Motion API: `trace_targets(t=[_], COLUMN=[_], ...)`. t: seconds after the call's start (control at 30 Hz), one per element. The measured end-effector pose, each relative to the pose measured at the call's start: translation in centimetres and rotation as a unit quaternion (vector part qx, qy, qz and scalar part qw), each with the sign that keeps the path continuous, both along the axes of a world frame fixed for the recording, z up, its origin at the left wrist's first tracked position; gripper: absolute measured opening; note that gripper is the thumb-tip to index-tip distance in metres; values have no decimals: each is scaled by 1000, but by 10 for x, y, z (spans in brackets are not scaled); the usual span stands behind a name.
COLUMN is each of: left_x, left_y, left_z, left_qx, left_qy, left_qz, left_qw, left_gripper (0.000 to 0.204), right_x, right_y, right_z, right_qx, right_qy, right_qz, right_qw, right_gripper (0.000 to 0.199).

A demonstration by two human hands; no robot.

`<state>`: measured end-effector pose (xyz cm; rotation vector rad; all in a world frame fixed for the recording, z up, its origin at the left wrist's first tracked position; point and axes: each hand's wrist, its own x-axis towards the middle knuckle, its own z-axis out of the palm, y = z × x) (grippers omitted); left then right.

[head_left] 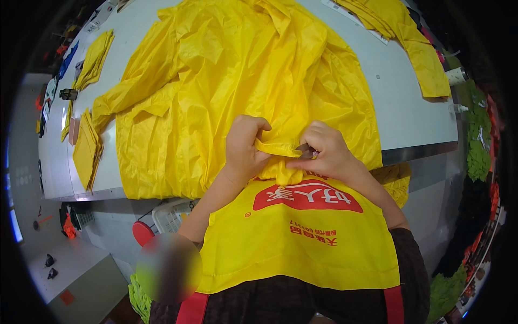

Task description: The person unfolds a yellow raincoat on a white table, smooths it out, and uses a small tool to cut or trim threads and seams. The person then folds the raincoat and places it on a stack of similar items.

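A large, shiny yellow garment [226, 75] lies crumpled over the table, one sleeve stretching to the left and its near edge hanging toward me. My left hand [245, 144] is closed on a gathered strip of it, pinched between thumb and fingers. Close beside, my right hand [328, 147] is closed around small dark thread snips [306, 150], whose blades point left and touch the strip. Part of the snips is hidden in the palm. Below both hands is the yellow apron [302, 254] I wear, with a red and white print.
The white table [359, 70] carries folded yellow pieces [87, 148] at the left and more yellow cloth [426, 65] at the far right. A small dark object [68, 94] sits by the left edge. Under the table are a white basket [168, 216] and a red round thing [142, 234].
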<state>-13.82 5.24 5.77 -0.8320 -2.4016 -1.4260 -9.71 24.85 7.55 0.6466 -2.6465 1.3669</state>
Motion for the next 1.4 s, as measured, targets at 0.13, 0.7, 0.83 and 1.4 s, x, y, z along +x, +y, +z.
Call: trace_targets(t=[0.13,0.7,0.83,1.4], left_x=[6,24,-11,-70], left_y=[-7,38,-26,-305], left_z=[2,4,-17,-14], left_qx=[-11,97,-102,599], left_qy=[-203,-423,-11,-225], left_qz=[-140,-46,54,126], left_qw=[969,900,993,758], left_gripper=[38,21,18,26], right_x=[-13,-35,18,38], right_y=[7,44,21,170], right_z=[-9,-43,-52,-88], right_qx=[5,18,15,127], right_qy=[155,177,180,-172], right_qz=[-81,-327,-173,-449], right_qw=[985,928,968,867], right_gripper=[23,15,16,30])
